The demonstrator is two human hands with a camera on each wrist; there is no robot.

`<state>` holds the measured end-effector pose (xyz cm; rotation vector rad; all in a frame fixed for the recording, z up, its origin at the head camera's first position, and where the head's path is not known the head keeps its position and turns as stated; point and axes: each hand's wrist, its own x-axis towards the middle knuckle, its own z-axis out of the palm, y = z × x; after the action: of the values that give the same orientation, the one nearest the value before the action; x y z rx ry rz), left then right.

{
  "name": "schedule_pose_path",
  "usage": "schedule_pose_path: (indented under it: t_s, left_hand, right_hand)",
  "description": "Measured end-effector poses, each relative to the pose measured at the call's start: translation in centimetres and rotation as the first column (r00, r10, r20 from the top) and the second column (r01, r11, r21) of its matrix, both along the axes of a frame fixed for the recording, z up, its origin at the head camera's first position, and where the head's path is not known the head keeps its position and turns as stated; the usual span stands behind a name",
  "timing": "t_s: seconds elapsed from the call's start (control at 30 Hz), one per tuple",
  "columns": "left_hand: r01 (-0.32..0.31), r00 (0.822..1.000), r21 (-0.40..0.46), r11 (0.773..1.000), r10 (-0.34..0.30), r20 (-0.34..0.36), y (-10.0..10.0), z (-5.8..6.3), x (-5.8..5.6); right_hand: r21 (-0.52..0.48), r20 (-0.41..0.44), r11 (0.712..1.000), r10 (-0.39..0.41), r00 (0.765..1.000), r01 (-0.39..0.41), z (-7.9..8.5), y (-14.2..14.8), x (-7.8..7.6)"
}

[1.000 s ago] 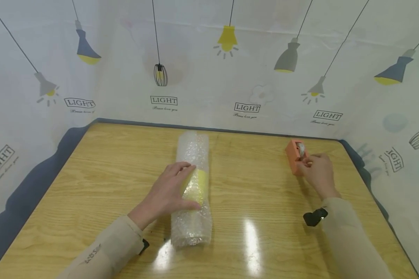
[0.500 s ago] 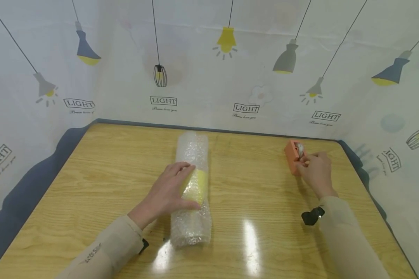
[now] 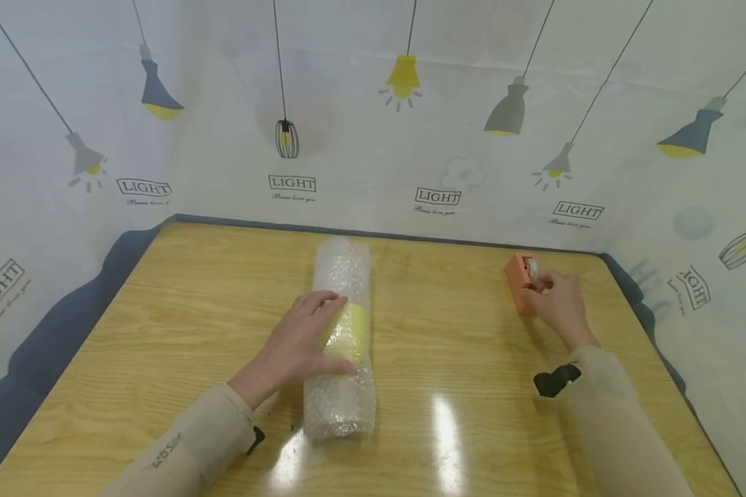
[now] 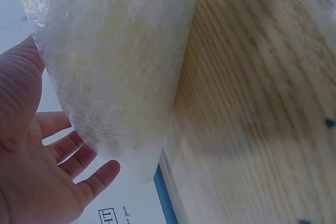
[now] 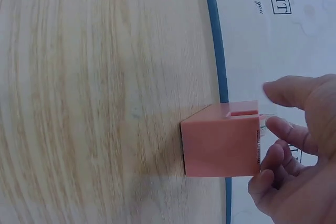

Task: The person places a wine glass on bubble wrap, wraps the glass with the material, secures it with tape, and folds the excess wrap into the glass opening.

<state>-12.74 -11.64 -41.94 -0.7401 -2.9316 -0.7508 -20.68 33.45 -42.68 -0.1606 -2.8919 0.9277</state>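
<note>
At seven o'clock in my head view, my left hand (image 3: pixel 289 345) rests loose-fingered on the bubble-wrapped bundle (image 3: pixel 351 333), and though I can't tell whether my right hand (image 3: pixel 562 301) pinches the tape (image 3: pixel 532 264), a hard tug could drag the orange dispenser (image 3: pixel 517 281) near three o'clock.

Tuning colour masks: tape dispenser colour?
The tape dispenser is orange-pink, clearest in the right wrist view.
</note>
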Motion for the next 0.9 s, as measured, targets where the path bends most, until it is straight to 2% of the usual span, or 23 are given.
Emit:
schedule_pose_path:
  t_s: [0.17, 0.27, 0.4, 0.6, 0.9]
  left_hand:
    - [-0.004, 1.0, 0.009, 1.0, 0.004, 0.001, 0.02, -0.02, 0.01]
    - [-0.006, 1.0, 0.008, 1.0, 0.006, 0.0, 0.04, -0.03, 0.01]
    - [-0.007, 1.0, 0.005, 1.0, 0.007, 0.005, 0.1, -0.03, 0.0]
    - [-0.005, 1.0, 0.003, 1.0, 0.005, 0.005, 0.13, 0.01, 0.05]
    - [-0.003, 1.0, 0.0, 1.0, 0.003, -0.007, 0.16, 0.03, 0.12]
  right_hand:
    - [-0.11, 0.08, 0.99, -0.08, 0.994, 0.089, 0.05, 0.3, -0.1]
    - [-0.194, 0.135, 0.97, -0.123, 0.983, 0.148, 0.11, 0.37, 0.04]
    - [-0.306, 0.171, 0.929, -0.161, 0.972, 0.208, 0.02, 0.43, 0.33]
    - [-0.441, 0.183, 0.861, -0.189, 0.965, 0.252, -0.25, 0.37, 0.52]
    - [-0.515, 0.221, 0.791, -0.25, 0.943, 0.331, -0.44, 0.01, 0.49]
